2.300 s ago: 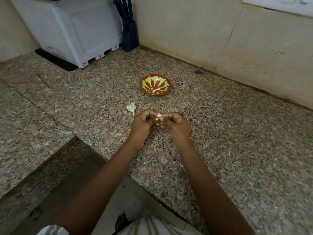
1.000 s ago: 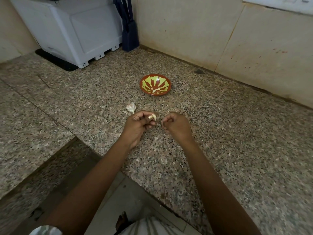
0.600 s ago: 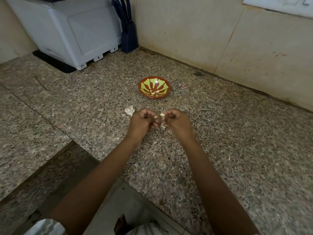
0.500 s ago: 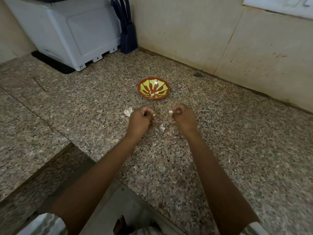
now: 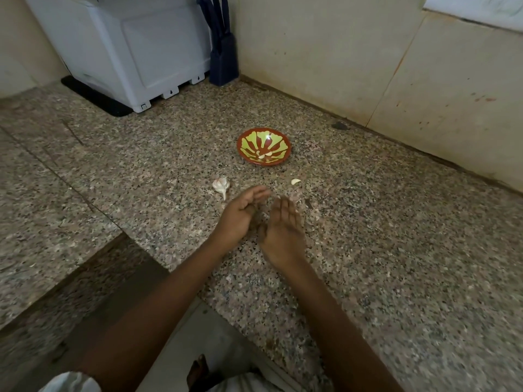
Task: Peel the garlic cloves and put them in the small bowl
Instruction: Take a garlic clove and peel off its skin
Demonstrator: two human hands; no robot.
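A small red bowl (image 5: 249, 140) with a green leaf pattern sits on the granite counter, with pale peeled cloves (image 5: 265, 155) inside it. One loose garlic clove (image 5: 295, 181) lies on the counter just in front of the bowl, to the right. The rest of the garlic bulb (image 5: 221, 185) lies to the left of my hands. My left hand (image 5: 240, 215) and my right hand (image 5: 283, 227) hover side by side over the counter, fingers straight, palms facing each other, holding nothing.
A white appliance (image 5: 127, 43) on a black mat stands at the back left, with a dark blue knife block (image 5: 223, 52) beside it in the corner. Tiled wall (image 5: 368, 66) runs along the back. The counter edge drops off near my body at the lower left.
Both hands were pinching a clove and its skin; now they are open and empty. A clove now lies on the counter in front of the bowl.
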